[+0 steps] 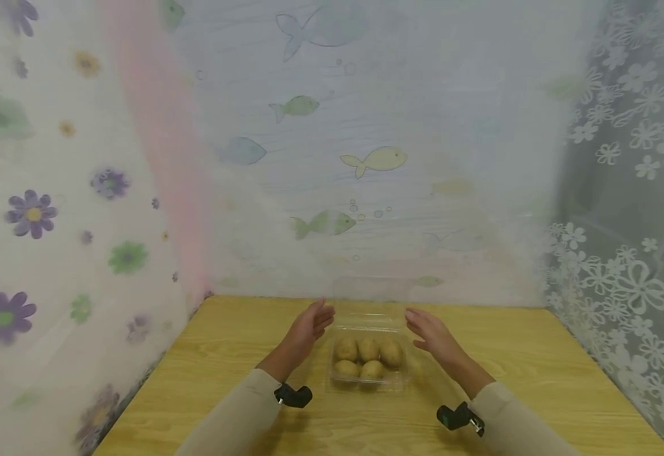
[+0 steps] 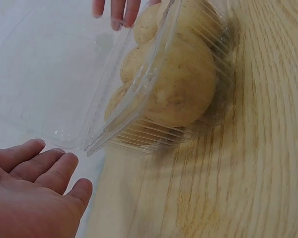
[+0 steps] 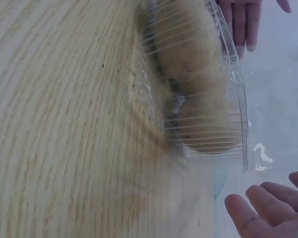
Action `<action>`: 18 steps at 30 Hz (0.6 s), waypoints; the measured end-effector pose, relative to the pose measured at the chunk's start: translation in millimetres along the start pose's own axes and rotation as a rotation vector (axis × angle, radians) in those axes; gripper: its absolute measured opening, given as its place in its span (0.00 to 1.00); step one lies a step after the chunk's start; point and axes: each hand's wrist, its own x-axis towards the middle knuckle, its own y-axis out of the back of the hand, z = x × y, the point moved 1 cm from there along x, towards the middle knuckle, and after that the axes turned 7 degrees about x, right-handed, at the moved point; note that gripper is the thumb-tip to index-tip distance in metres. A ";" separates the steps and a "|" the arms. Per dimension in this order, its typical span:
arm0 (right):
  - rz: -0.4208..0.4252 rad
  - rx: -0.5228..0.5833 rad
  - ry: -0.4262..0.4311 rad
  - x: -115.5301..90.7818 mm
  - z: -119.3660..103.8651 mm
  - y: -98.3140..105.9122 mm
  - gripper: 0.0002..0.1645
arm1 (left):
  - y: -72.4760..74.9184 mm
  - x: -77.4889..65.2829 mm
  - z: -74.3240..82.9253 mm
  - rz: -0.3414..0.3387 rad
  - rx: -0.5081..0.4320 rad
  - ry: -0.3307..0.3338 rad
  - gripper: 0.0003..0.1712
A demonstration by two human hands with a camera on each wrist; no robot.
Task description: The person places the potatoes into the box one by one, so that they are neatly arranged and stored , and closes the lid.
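Observation:
A clear plastic clamshell box (image 1: 337, 382) sits on the table with several potatoes (image 1: 368, 349) in its base. Its transparent lid (image 1: 370, 296) stands raised at the back. My left hand (image 1: 309, 326) is at the lid's left side, fingers extended; in the left wrist view the fingertips (image 2: 64, 166) are by the lid's corner, and I cannot tell whether they touch. On the other side, my right hand (image 1: 431, 332) has its fingers loosely straight near the lid's right edge. Seen from the right wrist, those fingers (image 3: 260, 203) hold nothing.
The wood-grain table (image 1: 240, 354) reaches back to a curtain (image 1: 457, 190) printed with fish. A flowered sheet (image 1: 69, 253) hangs at the left and another patterned one (image 1: 622, 266) at the right. Black wrist mounts (image 1: 293, 396) stick out from the sleeves.

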 end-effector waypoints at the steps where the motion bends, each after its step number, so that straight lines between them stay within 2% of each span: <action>1: 0.006 0.003 0.001 -0.7 0.5 0.1 0.43 | 0.3 -0.8 -0.2 -0.001 0.006 -0.008 0.49; 8: 0.026 0.001 0.017 -6.5 3.3 0.6 0.42 | 0.6 -5.3 -2.4 -0.004 0.016 -0.039 0.51; 18: 0.024 -0.016 0.033 -20.0 4.0 0.9 0.41 | 0.5 -17.9 -8.8 -0.007 -0.004 -0.040 0.52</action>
